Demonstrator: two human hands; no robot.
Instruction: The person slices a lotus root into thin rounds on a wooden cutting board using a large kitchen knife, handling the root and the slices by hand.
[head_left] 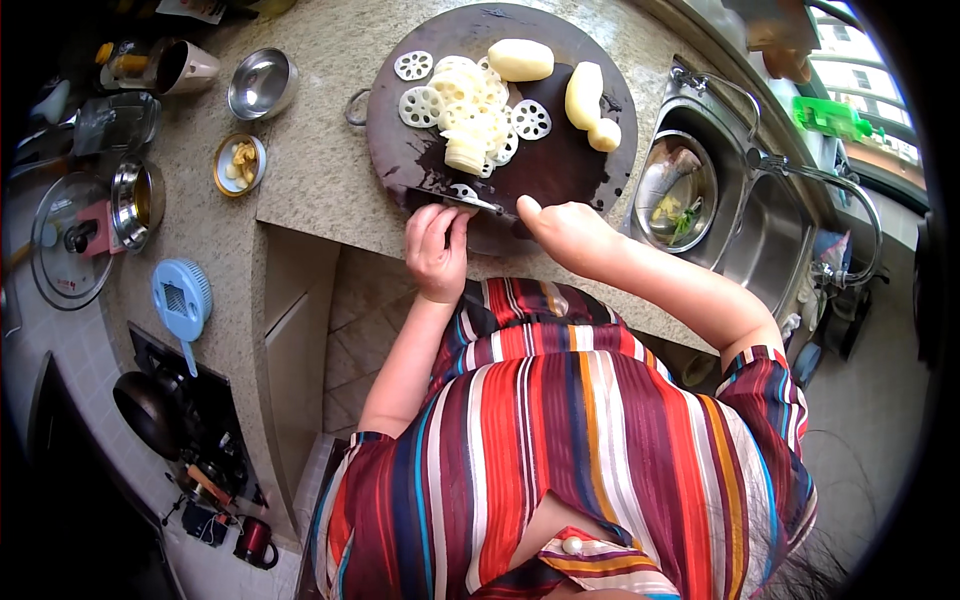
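Observation:
A round dark cutting board (405,65) lies on the counter in front of me. My right hand (568,235) is closed round the handle of a knife (452,199), its blade lying low near the board's front edge, pointing left. With bent fingers, my left hand (437,252) presses a piece of lotus root against the blade's near side; the hand hides most of the piece. A cut slice (463,191) lies just past the blade. Beyond it sits a heap of lotus root slices (465,95). Two peeled whole lotus roots (521,60) (584,97) rest at the board's far right.
At the right is a double sink (740,215) holding a metal bowl (713,165) with a fish and greens. A steel bowl (262,84) and a small dish (224,165) of chopped pieces stand left. Further left are a glass lid (48,215), a blue grater (200,290) and a pan (145,410).

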